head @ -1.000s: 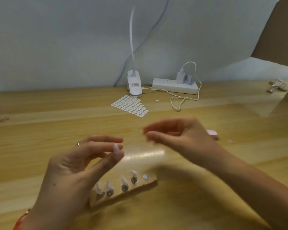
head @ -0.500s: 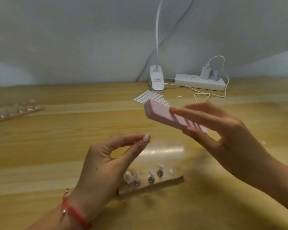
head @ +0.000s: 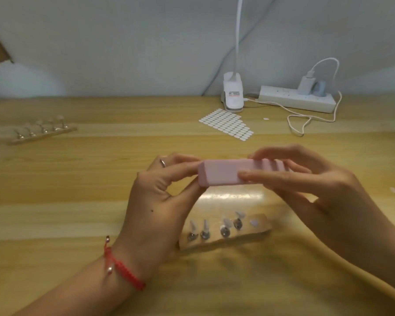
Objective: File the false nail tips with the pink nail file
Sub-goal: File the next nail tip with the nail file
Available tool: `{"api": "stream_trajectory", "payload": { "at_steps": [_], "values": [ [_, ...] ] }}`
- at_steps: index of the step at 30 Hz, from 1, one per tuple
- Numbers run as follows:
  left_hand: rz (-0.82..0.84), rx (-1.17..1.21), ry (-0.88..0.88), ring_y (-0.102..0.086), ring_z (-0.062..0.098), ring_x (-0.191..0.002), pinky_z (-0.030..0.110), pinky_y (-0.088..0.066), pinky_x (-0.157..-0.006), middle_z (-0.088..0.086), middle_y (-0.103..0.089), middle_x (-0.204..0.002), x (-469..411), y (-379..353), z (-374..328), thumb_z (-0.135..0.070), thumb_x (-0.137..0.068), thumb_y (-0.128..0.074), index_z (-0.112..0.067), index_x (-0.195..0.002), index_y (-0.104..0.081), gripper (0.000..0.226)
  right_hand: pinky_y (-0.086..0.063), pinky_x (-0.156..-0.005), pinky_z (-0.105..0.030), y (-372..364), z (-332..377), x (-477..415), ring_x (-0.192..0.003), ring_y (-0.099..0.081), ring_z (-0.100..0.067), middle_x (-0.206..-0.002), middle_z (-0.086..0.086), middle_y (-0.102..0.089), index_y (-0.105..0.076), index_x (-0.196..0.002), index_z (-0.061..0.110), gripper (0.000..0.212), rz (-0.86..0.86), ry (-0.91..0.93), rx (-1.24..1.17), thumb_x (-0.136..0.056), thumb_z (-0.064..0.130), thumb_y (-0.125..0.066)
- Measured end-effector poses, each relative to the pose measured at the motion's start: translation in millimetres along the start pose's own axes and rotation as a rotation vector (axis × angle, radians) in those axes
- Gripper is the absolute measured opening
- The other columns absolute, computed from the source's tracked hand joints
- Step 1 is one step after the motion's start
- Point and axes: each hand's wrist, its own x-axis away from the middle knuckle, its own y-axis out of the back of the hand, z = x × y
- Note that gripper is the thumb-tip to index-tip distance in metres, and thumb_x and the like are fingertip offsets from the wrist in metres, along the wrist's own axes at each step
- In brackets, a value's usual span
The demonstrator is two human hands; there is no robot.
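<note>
Two hands have closed in: left hand (head: 160, 201) pinches, probably a hidden false nail tip, at the nine-o'clock end of the pink nail file (head: 228, 173), now lowered level; right hand (head: 317, 192) clamps its three-o'clock end.

Table (head: 78, 179) pale wood, satin sheen. File (head: 224, 173) matt pink, foam-like. Stand (head: 255, 233) wood, shiny metal pegs (head: 224, 231). Power strip (head: 290, 99) white plastic. Bracelet (head: 126, 272) red woven cord
</note>
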Motion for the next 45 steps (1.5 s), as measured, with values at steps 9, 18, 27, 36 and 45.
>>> {"api": "stream_trajectory", "payload": {
  "at_steps": [9, 18, 27, 36, 45],
  "values": [
    [0.067, -0.037, -0.028, -0.059, 0.012, -0.102, 0.061, -0.042, -0.087, -0.022, -0.066, -0.100, 2, -1, -3, -0.041, -0.075, -0.061, -0.052, -0.104, -0.064, 0.030, -0.050, -0.092, -0.040, -2, -1, -1, -0.118, -0.058, -0.025, -0.124, -0.002, -0.059, -0.062, -0.119, 0.030, 0.048, 0.019, 0.072, -0.060, -0.090, -0.007, -0.055],
    [0.165, -0.107, -0.045, -0.051, 0.011, -0.108, 0.060, -0.039, -0.088, -0.023, -0.061, -0.106, 2, 0, -3, -0.040, -0.074, -0.059, -0.047, -0.117, -0.058, 0.044, -0.047, -0.096, -0.044, -3, -3, -2, -0.114, -0.058, -0.032, -0.124, -0.003, -0.058, -0.065, -0.117, 0.026, 0.056, 0.068, 0.153, -0.077, -0.082, -0.017, -0.055],
    [0.183, -0.099, -0.030, -0.049, 0.005, -0.108, 0.060, -0.040, -0.090, -0.027, -0.058, -0.107, 3, 1, -2, -0.042, -0.069, -0.060, -0.049, -0.112, -0.062, 0.043, -0.044, -0.101, -0.051, -2, -6, -2, -0.115, -0.058, -0.031, -0.122, -0.005, -0.058, -0.064, -0.116, 0.024, 0.056, 0.062, 0.151, -0.098, -0.082, -0.019, -0.055],
    [0.162, -0.092, -0.024, -0.050, 0.005, -0.105, 0.060, -0.038, -0.092, -0.029, -0.060, -0.102, 1, 1, -4, -0.042, -0.073, -0.061, -0.048, -0.119, -0.051, 0.048, -0.049, -0.094, -0.051, -2, -9, -3, -0.114, -0.058, -0.034, -0.121, -0.007, -0.058, -0.063, -0.117, 0.021, 0.052, 0.051, 0.107, -0.117, -0.083, -0.017, -0.054],
    [0.208, -0.086, -0.027, -0.048, 0.001, -0.103, 0.058, -0.038, -0.092, -0.028, -0.061, -0.104, 0, 1, -3, -0.044, -0.067, -0.062, -0.049, -0.121, -0.046, 0.057, -0.045, -0.100, -0.052, -8, -5, -1, -0.117, -0.057, -0.028, -0.121, -0.008, -0.058, -0.067, -0.115, 0.020, 0.050, 0.059, 0.177, -0.115, -0.084, -0.018, -0.055]
  ]
}}
